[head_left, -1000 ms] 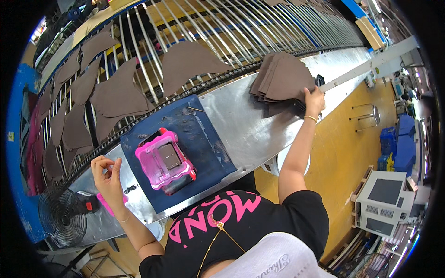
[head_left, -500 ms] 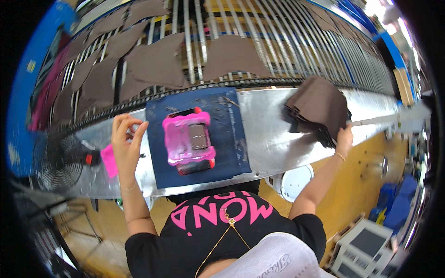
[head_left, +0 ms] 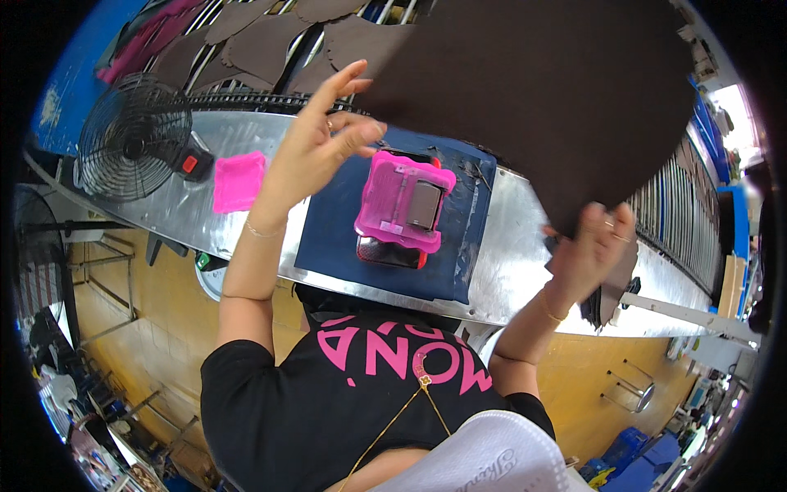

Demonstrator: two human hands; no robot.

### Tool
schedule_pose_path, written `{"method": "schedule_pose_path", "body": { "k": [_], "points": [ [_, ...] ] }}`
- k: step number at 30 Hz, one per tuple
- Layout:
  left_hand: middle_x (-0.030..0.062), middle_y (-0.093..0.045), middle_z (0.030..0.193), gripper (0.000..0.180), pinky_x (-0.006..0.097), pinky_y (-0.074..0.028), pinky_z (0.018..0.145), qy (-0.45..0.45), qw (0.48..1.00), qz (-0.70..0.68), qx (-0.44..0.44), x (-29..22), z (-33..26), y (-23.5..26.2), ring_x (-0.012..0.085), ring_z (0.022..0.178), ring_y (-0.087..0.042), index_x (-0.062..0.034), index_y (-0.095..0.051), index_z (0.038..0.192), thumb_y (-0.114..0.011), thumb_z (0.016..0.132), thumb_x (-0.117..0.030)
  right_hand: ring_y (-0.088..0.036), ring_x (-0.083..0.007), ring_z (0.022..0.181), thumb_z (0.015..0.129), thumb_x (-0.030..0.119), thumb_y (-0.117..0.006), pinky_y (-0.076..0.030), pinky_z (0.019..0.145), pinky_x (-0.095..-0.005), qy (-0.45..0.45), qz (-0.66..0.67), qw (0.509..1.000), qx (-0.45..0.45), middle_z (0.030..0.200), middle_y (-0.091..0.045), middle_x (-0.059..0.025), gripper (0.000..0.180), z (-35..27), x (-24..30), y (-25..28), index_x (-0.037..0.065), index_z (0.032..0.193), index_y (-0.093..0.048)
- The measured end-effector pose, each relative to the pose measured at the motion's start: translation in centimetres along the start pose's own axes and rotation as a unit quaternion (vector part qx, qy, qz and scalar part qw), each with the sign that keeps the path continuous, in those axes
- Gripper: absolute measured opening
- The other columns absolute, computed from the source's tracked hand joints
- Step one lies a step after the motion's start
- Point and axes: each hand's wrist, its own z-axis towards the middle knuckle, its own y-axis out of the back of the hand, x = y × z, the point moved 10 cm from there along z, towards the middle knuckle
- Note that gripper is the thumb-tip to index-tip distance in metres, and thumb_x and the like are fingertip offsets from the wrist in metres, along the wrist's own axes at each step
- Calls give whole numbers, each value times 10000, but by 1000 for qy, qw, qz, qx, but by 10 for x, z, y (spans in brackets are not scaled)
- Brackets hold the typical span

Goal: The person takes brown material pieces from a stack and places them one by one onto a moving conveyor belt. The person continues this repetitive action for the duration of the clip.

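Note:
A large dark brown cut piece of sheet material (head_left: 557,90) is held up in front of me, hiding much of the slatted rack. My right hand (head_left: 590,250) grips its lower corner, slightly blurred. By its left edge my left hand (head_left: 328,135) is raised with fingers apart; whether a fingertip touches the piece I cannot tell. Below and right of my left hand, a pink tray (head_left: 381,197) holding a small dark block (head_left: 425,205) sits over a black and red object (head_left: 392,252) on a dark blue mat (head_left: 328,254). Behind my right hand lies the stack of brown pieces (head_left: 608,299), partly hidden.
A black wire fan (head_left: 131,139) stands at the left of the metal table (head_left: 508,283). Beside it lies a pink square tray (head_left: 239,182). Several brown pieces (head_left: 262,45) rest on the slatted rack beyond. A pale bar (head_left: 689,316) juts in from the right.
My right hand has lifted a brown piece off the stack and brought it up and leftward. My left hand has risen toward that piece. The view has shifted.

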Motion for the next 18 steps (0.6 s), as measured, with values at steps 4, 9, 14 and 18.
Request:
{"method": "schedule_pose_path", "body": {
  "k": [4, 9, 14, 18],
  "points": [
    [91, -628, 755, 248, 223, -504, 506, 70, 996, 43, -43, -18, -7, 61, 152, 568, -620, 28, -572, 1067, -591, 904, -158, -565, -98, 666, 829, 24, -664, -441, 635, -213, 39, 26, 991, 129, 800, -556, -27, 314, -25, -10, -83, 32, 1115, -534],
    [55, -620, 700, 161, 205, -466, 515, -8, 976, 168, -136, -60, -38, 125, 101, 594, -602, 16, -617, 971, -608, 890, -123, -641, -202, 708, 760, 29, -708, -481, 648, -269, 72, -136, 936, 317, 822, -675, -115, 227, -51, 1, -150, 30, 977, -642],
    [29, -605, 687, 153, 189, -446, 526, 10, 967, 197, -163, -54, -46, 133, 74, 596, -577, 15, -625, 976, -641, 859, -83, -623, -263, 737, 703, 16, -703, -489, 658, -335, 168, -160, 913, 337, 808, -671, -71, 220, -60, 15, -162, 82, 912, -678],
    [28, -597, 678, 146, 198, -449, 512, 60, 970, 215, -93, -21, -43, 118, 77, 575, -584, 23, -624, 985, -614, 873, -71, -601, -247, 713, 647, -8, -688, -482, 689, -325, 159, -221, 908, 318, 814, -672, -59, 320, -58, -1, -129, 100, 948, -685]
  ]
}}
